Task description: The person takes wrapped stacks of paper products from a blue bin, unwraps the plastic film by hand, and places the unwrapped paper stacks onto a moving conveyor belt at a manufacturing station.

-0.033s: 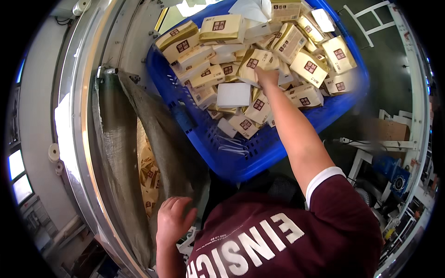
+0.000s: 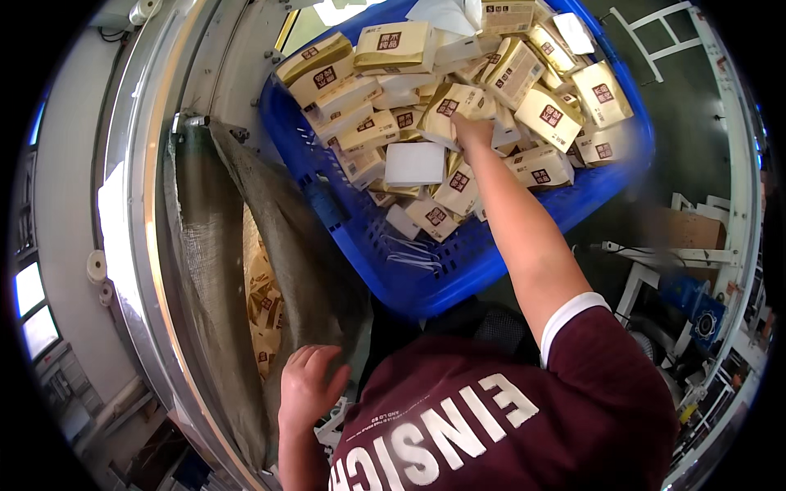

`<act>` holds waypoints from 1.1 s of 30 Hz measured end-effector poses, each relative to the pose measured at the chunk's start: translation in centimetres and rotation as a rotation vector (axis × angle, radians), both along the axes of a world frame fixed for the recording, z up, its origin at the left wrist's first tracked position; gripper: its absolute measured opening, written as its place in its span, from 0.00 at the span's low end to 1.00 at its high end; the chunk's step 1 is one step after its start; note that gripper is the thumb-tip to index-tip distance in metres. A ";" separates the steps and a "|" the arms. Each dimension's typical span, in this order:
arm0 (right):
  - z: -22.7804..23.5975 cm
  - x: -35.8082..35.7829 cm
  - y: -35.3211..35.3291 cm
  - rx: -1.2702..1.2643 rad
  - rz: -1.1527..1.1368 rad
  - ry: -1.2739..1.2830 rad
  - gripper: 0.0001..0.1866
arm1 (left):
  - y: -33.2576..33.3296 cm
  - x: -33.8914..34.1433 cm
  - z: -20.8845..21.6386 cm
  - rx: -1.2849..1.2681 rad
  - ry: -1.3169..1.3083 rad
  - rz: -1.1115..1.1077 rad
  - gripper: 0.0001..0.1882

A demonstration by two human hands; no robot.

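Observation:
My right hand (image 2: 472, 133) reaches into a big blue plastic basket (image 2: 372, 266) and grips the near edge of a cream and gold tissue pack (image 2: 436, 114). The fingertips are partly hidden. Heaped around it lie several more tissue packs, one with a plain white face (image 2: 414, 165) towards me. My left hand (image 2: 309, 380) hovers by a grey-brown woven sack (image 2: 307, 270) hanging on the left, its fingers slightly bent, thumb apart and nothing visible in it. Through the sack's opening show many brown and gold wrappers (image 2: 264, 307).
A metal machine frame (image 2: 151, 245) runs along the left, beside the sack. White metal racks (image 2: 655, 49) stand at the right, with a cardboard box (image 2: 688, 229) and a blue motor-like part (image 2: 704, 321) lower down. White strips (image 2: 409, 255) lie at the basket's near end.

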State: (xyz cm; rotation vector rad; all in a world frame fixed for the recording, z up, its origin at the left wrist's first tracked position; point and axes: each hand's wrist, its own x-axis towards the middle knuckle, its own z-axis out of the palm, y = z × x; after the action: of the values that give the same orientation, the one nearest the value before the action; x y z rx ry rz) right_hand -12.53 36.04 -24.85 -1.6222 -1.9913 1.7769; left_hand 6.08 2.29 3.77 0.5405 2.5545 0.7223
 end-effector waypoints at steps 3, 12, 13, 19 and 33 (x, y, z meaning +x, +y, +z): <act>5.2 1.1 -1.3 -0.310 -0.045 0.321 0.29 | -0.5 1.0 -0.5 0.044 -0.021 0.042 0.14; 22.3 16.9 -10.7 -0.969 0.822 0.443 0.41 | 1.8 -3.1 -1.8 0.338 0.778 -0.348 0.21; 23.1 17.0 -10.2 -0.871 0.945 0.443 0.44 | 1.6 -3.1 -1.6 0.503 0.687 -0.282 0.20; 27.6 18.9 -16.8 -0.380 0.978 0.765 0.42 | -0.3 -0.7 -1.8 1.191 -0.213 0.369 0.31; 23.6 16.6 -21.5 -1.330 0.969 0.412 0.34 | -5.7 0.9 -1.8 1.455 -0.768 0.521 0.44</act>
State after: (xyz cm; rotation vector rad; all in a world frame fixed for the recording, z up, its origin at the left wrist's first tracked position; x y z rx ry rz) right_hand 4.04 14.50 -1.25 0.1234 -1.3705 3.7808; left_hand 6.95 -3.36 1.93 -0.0947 1.0920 2.3603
